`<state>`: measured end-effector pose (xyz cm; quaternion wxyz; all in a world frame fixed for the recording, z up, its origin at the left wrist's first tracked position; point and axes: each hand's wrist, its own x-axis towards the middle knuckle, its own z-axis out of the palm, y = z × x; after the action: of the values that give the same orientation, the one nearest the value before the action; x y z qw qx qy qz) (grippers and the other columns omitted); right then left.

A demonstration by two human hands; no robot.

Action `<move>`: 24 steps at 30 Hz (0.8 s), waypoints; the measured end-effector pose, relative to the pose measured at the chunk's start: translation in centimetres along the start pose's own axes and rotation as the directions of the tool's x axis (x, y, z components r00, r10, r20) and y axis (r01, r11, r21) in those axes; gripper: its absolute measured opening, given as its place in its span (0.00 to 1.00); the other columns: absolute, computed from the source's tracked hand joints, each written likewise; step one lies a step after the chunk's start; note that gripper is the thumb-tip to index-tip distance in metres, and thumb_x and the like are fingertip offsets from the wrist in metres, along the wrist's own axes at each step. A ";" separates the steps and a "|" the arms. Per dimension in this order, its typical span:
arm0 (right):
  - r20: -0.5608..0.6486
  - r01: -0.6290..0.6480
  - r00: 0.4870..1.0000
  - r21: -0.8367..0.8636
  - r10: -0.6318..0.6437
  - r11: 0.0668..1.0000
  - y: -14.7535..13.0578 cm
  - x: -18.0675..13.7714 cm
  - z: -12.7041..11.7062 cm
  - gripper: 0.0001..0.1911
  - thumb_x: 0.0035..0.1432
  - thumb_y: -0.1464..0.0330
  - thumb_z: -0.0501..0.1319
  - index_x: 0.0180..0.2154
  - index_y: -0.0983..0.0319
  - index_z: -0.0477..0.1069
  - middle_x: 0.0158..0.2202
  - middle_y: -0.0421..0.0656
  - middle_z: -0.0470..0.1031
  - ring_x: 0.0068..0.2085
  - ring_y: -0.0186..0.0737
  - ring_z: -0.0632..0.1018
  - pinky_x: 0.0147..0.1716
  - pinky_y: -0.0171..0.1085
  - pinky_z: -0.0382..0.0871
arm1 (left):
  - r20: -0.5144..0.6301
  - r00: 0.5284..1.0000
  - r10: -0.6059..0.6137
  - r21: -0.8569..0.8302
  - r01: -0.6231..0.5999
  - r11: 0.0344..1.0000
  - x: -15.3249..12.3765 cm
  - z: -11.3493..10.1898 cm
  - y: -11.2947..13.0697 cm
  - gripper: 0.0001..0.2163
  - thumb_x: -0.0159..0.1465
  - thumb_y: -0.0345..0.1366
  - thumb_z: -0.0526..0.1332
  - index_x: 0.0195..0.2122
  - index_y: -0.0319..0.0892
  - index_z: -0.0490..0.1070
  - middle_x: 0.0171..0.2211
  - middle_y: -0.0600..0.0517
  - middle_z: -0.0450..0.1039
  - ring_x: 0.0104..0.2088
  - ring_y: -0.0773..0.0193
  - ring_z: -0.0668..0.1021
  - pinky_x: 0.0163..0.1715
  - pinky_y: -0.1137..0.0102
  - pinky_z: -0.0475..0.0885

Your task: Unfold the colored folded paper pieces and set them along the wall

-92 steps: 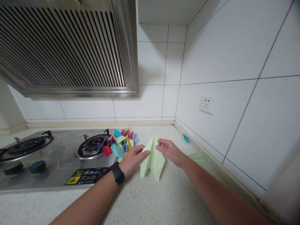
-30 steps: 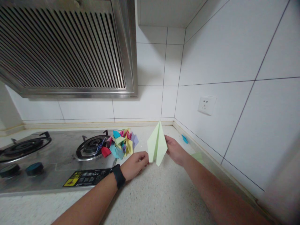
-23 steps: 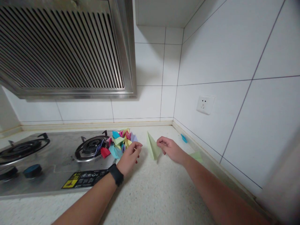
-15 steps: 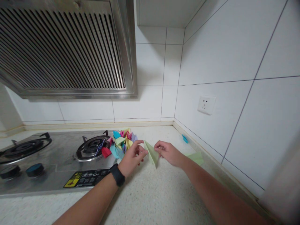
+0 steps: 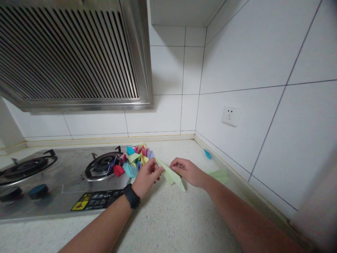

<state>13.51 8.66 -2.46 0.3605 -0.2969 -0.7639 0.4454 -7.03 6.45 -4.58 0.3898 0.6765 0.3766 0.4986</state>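
A pale green sheet of folded paper [image 5: 173, 177] is held above the counter between my hands, its pointed end slanting down to the right. My left hand [image 5: 147, 174], with a black watch on the wrist, pinches its left edge between thumb and fingers. On the other side, my right hand [image 5: 188, 171] has its fingertips closed at the paper's upper right edge, partly hidden behind it. A heap of colourful folded paper pieces [image 5: 134, 158] lies left of my left hand, partly over the stove. More pale green paper [image 5: 219, 175] lies behind my right forearm.
A gas stove [image 5: 63, 189] with two burners and knobs fills the left side, under a metal range hood [image 5: 79, 63]. A small blue folded paper [image 5: 207, 154] rests by the right wall. A white socket [image 5: 231, 115] sits on the tiles.
The green paper has turned and opened out, its lower tip swinging to the right. Both hands have shifted slightly left, and the view has moved a little.
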 end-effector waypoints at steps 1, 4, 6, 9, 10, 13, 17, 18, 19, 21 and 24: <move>0.007 -0.001 1.000 0.008 0.001 1.000 0.0 0.0 0.0 0.12 0.59 0.60 0.59 0.37 0.62 0.70 0.28 0.38 0.68 0.28 0.32 0.69 0.28 0.33 0.62 | -0.006 1.000 0.006 -0.008 -0.006 1.000 0.0 0.0 0.0 0.13 0.62 0.45 0.60 0.37 0.41 0.62 0.22 0.59 0.59 0.19 0.73 0.65 0.16 0.78 0.59; 0.005 -0.001 1.000 -0.005 0.001 1.000 -0.2 0.0 -0.4 0.11 0.58 0.60 0.59 0.36 0.62 0.71 0.28 0.39 0.69 0.29 0.33 0.70 0.29 0.34 0.64 | -0.067 0.996 0.053 -0.056 -0.056 0.997 -0.1 0.2 0.5 0.16 0.62 0.42 0.61 0.45 0.43 0.58 0.22 0.61 0.58 0.19 0.74 0.62 0.18 0.79 0.57; -0.051 0.005 0.999 -0.059 -0.008 0.998 -0.4 0.2 -1.3 0.11 0.57 0.60 0.60 0.35 0.62 0.71 0.29 0.40 0.70 0.31 0.35 0.71 0.31 0.35 0.66 | -0.106 0.990 0.091 -0.072 -0.099 0.992 -0.3 0.3 1.2 0.20 0.61 0.40 0.62 0.50 0.45 0.54 0.24 0.61 0.59 0.21 0.73 0.63 0.21 0.78 0.57; -0.182 0.025 0.982 -0.147 -0.052 0.989 -1.0 0.2 -3.3 0.10 0.57 0.61 0.59 0.36 0.61 0.71 0.31 0.41 0.71 0.33 0.36 0.72 0.32 0.36 0.68 | -0.091 0.986 0.137 -0.063 -0.143 0.988 -0.8 0.5 2.3 0.19 0.64 0.39 0.60 0.51 0.46 0.53 0.26 0.59 0.59 0.24 0.72 0.63 0.23 0.77 0.58; -0.218 0.029 0.974 -0.174 -0.068 0.984 -1.4 0.1 -4.1 0.10 0.58 0.61 0.59 0.36 0.61 0.71 0.31 0.41 0.71 0.32 0.36 0.72 0.32 0.36 0.68 | -0.075 0.986 0.147 -0.055 -0.152 0.987 -1.0 0.6 2.5 0.18 0.64 0.39 0.59 0.51 0.46 0.53 0.26 0.59 0.59 0.24 0.72 0.63 0.24 0.77 0.58; -0.283 0.011 0.953 -0.316 -0.105 0.949 -2.9 -0.8 -6.4 0.09 0.59 0.62 0.57 0.37 0.60 0.70 0.33 0.41 0.73 0.32 0.36 0.73 0.33 0.36 0.67 | -0.009 0.988 0.153 0.000 -0.153 0.988 -1.4 0.8 2.8 0.15 0.66 0.40 0.56 0.51 0.45 0.54 0.26 0.59 0.58 0.25 0.71 0.62 0.25 0.75 0.58; -0.303 -0.086 0.941 -0.650 -0.154 0.755 -4.6 -2.7 -9.0 0.09 0.61 0.64 0.54 0.37 0.59 0.72 0.33 0.41 0.75 0.33 0.37 0.73 0.35 0.36 0.63 | 0.095 0.988 0.125 0.118 -0.136 0.984 -1.5 1.1 2.1 0.13 0.67 0.41 0.54 0.50 0.45 0.56 0.25 0.59 0.57 0.25 0.70 0.62 0.26 0.74 0.58; -0.301 -0.115 0.942 -0.706 -0.150 0.699 -4.9 -3.1 -9.6 0.09 0.61 0.64 0.54 0.36 0.58 0.72 0.33 0.41 0.75 0.33 0.38 0.73 0.34 0.36 0.62 | 0.119 0.986 0.116 0.151 -0.133 0.979 -1.5 1.1 1.9 0.12 0.67 0.41 0.54 0.49 0.44 0.57 0.25 0.59 0.56 0.25 0.69 0.62 0.26 0.74 0.57; -0.298 -0.141 0.945 -0.744 -0.135 0.653 -5.0 -3.4 -10.0 0.09 0.61 0.65 0.54 0.36 0.58 0.72 0.33 0.41 0.76 0.33 0.38 0.73 0.34 0.36 0.61 | 0.140 0.984 0.107 0.185 -0.132 0.974 -1.5 1.1 1.8 0.12 0.67 0.41 0.54 0.49 0.44 0.58 0.24 0.59 0.56 0.25 0.69 0.62 0.26 0.74 0.57; -0.289 -0.181 0.953 -0.781 -0.088 0.598 -5.0 -3.9 -10.8 0.09 0.60 0.66 0.54 0.35 0.58 0.73 0.33 0.42 0.76 0.33 0.39 0.73 0.34 0.36 0.61 | 0.171 0.981 0.093 0.248 -0.134 0.959 -1.5 1.1 1.6 0.11 0.67 0.42 0.53 0.48 0.44 0.59 0.24 0.59 0.57 0.25 0.69 0.62 0.26 0.73 0.57; -0.288 -0.210 0.957 -0.769 -0.034 0.603 -4.6 -4.2 -11.6 0.09 0.60 0.66 0.54 0.34 0.58 0.73 0.32 0.42 0.76 0.33 0.39 0.73 0.34 0.35 0.60 | 0.202 0.976 0.079 0.325 -0.143 0.935 -1.5 1.0 1.5 0.11 0.67 0.43 0.52 0.47 0.43 0.60 0.24 0.59 0.58 0.24 0.69 0.62 0.26 0.73 0.57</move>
<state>24.67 8.85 4.47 0.2706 -0.5214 -0.8086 0.0330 -6.19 4.35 -4.03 0.2728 0.7969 0.3794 0.3828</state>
